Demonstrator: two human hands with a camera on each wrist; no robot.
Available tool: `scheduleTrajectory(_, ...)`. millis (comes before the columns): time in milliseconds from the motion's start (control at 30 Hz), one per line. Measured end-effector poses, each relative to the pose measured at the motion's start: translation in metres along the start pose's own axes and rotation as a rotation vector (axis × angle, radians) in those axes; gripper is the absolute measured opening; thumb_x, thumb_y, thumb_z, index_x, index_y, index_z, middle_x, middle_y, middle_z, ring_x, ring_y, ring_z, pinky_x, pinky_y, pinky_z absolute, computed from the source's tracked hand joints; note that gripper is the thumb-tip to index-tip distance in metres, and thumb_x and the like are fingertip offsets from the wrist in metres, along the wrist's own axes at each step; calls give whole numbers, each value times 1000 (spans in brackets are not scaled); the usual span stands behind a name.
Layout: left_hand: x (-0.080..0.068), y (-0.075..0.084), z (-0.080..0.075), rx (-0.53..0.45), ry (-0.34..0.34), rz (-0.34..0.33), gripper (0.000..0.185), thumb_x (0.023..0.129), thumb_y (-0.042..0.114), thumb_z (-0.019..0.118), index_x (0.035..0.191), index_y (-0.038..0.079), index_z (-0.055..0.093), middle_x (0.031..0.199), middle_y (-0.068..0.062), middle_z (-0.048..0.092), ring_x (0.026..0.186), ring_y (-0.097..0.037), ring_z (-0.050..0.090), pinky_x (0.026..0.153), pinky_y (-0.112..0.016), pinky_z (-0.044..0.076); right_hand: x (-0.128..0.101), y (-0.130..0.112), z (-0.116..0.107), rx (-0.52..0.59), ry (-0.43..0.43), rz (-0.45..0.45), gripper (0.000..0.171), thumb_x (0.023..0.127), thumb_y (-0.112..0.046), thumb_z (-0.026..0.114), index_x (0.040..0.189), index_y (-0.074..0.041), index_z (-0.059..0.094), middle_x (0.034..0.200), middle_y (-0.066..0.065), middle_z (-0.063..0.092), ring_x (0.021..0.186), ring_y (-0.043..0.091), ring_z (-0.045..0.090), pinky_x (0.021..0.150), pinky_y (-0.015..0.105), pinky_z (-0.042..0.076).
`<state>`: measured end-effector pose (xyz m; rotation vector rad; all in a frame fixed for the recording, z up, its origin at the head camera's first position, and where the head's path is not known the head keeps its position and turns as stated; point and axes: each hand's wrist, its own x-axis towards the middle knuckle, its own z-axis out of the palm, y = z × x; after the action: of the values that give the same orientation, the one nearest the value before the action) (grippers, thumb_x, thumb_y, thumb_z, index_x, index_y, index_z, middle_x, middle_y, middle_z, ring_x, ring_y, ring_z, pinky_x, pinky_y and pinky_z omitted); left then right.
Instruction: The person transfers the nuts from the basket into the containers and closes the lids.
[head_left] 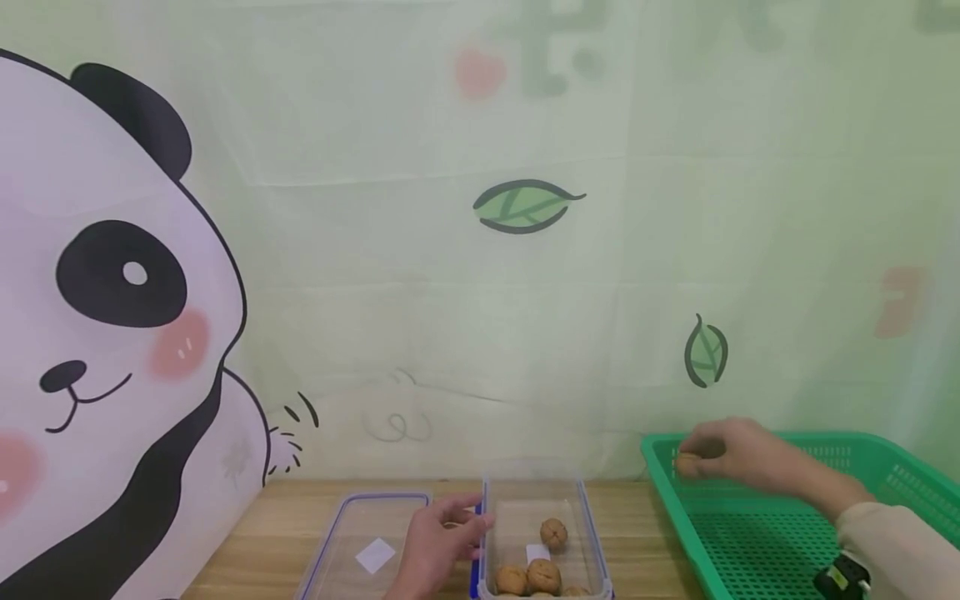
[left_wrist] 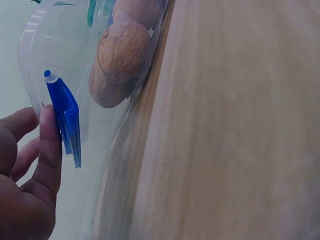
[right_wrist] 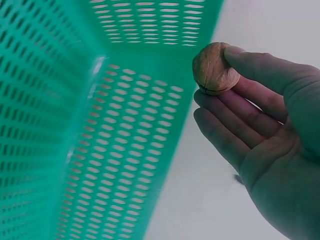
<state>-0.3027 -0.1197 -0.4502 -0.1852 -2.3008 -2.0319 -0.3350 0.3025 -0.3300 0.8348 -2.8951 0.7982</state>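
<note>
Above the left edge of a green basket (head_left: 678, 533), my right hand (head_left: 738, 458) pinches a walnut (right_wrist: 215, 69) between thumb and fingertips. In the right wrist view, the walnut overlaps the basket's rim. My left hand (head_left: 442, 537) is at the left side of a clear plastic box (head_left: 592, 533), holding its wall with thumb and fingers beside a blue latch (left_wrist: 67, 117). Several walnuts lie in the box: one walnut (head_left: 553, 534) sits apart toward the back, and others, such as this walnut (head_left: 543, 575), gather at the near end.
A clear lid (head_left: 337, 533) with a blue-purple edge lies left of the box on the wooden table (head_left: 247, 542). White square labels show on lid and box. Behind the table hangs a pale green cloth (head_left: 360, 250) printed with a panda and leaves.
</note>
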Motion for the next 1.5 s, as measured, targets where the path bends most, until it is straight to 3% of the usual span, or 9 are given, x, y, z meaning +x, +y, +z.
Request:
scheduleTrajectory(333, 2, -1, 0, 14, 1, 2, 44, 95, 12, 82, 132, -7, 67, 99, -10, 70, 78, -19, 72, 71, -34, 68, -5, -31, -12, -9, 95, -14, 37, 100, -36, 76, 124, -8, 75, 118, 2, 76, 108, 25, 71, 90, 42, 62)
scheduleTrajectory(533, 3, -3, 0, 7, -1, 9, 44, 96, 11, 81, 133, -9, 66, 99, -10, 70, 78, -18, 72, 71, -36, 68, -9, -52, -12, 8, 133, -27, 38, 101, -35, 75, 128, -9, 74, 120, 1, 75, 109, 21, 72, 89, 32, 61)
scheduleTrajectory(900, 0, -1, 0, 0, -2, 15, 43, 95, 11, 82, 131, -8, 68, 99, -12, 70, 79, -19, 72, 71, -34, 68, -20, -87, -4, 78, 237, -58, 35, 100, -36, 77, 128, -15, 75, 120, -5, 76, 109, 18, 73, 91, 31, 61)
scheduleTrajectory(1100, 2, -3, 0, 5, -2, 17, 44, 96, 11, 81, 132, -10, 67, 99, -11, 70, 79, -18, 71, 71, -35, 68, -24, -104, 3, 127, 245, -47, 35, 99, -41, 76, 125, -19, 75, 119, -8, 75, 111, 17, 71, 91, 33, 60)
scheduleTrajectory(1333, 2, -3, -1, 3, 2, 15, 44, 96, 11, 81, 132, -10, 67, 99, -11, 70, 78, -18, 72, 71, -35, 68, -22, -116, 19, 163, 253, -102, 30, 98, -39, 77, 122, -21, 76, 115, -13, 75, 107, 11, 72, 91, 31, 61)
scheduleTrajectory(1500, 1, -2, 0, -5, 3, 16, 45, 95, 12, 82, 131, -9, 67, 98, -12, 70, 79, -19, 72, 71, -35, 68, -19, -123, 31, 211, 234, -119, 30, 99, -37, 77, 123, -19, 75, 118, -9, 75, 108, 13, 72, 91, 30, 61)
